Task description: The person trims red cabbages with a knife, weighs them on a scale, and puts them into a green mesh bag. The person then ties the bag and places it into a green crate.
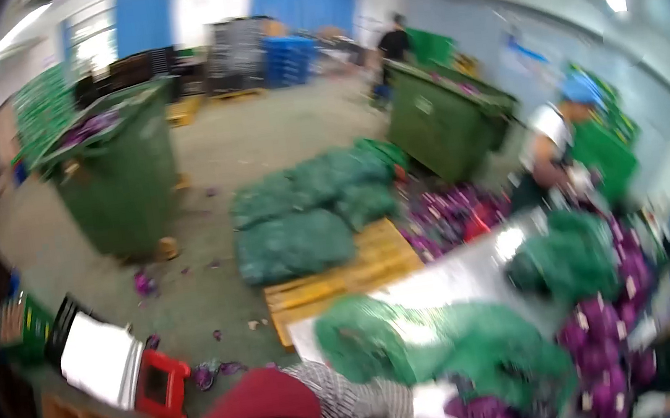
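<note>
My left hand [434,406], in a white glove below a striped cuff and maroon sleeve, reaches in at the bottom. It is right at some red cabbages [485,416], and motion blur smears its fingers. Just beyond it, a green mesh bag [394,332] lies loosely spread over the metal table [438,287]. More red cabbages [598,343] are heaped to the right, their pale cut stems showing. My right hand is not in view.
Full green mesh bags [297,243] are stacked on a yellow pallet [344,280]. Large green bins [116,187] stand left and back right. At the table's far side, a person in a blue cap [550,138] works by another mesh bag [565,255]. A red stool [163,384] stands at left.
</note>
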Demonstrator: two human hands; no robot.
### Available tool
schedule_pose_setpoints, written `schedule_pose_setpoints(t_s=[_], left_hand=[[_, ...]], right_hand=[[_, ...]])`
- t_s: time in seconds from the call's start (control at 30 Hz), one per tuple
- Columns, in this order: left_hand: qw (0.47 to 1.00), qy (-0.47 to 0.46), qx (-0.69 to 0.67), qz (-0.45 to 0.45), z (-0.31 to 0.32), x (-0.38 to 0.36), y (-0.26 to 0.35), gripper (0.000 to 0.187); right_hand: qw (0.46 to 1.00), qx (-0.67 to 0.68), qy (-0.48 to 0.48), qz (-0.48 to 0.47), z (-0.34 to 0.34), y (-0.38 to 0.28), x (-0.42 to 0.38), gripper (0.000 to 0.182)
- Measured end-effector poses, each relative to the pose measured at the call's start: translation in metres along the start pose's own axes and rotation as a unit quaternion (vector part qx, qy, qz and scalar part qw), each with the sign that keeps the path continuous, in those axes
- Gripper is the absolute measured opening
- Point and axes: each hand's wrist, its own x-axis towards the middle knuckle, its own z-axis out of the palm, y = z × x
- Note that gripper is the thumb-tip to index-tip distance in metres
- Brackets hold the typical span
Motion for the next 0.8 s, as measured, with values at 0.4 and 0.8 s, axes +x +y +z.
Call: schedule_pose_setpoints(t_s=[0.4, 0.8], left_hand=[[0.997, 0.025, -0.057, -0.033, -0.023, -0.079, -0.036, 0.108], [0.995, -0.006, 0.057, 0.078, -0.020, -0.030, -0.010, 0.098]], right_hand=[[0.992, -0.104, 0.043, -0.052, 0.023, 0.071, 0.022, 0.020], [0.992, 0.120, -0.035, 0.013, 0.036, 0.038, -0.089, 0.025]])
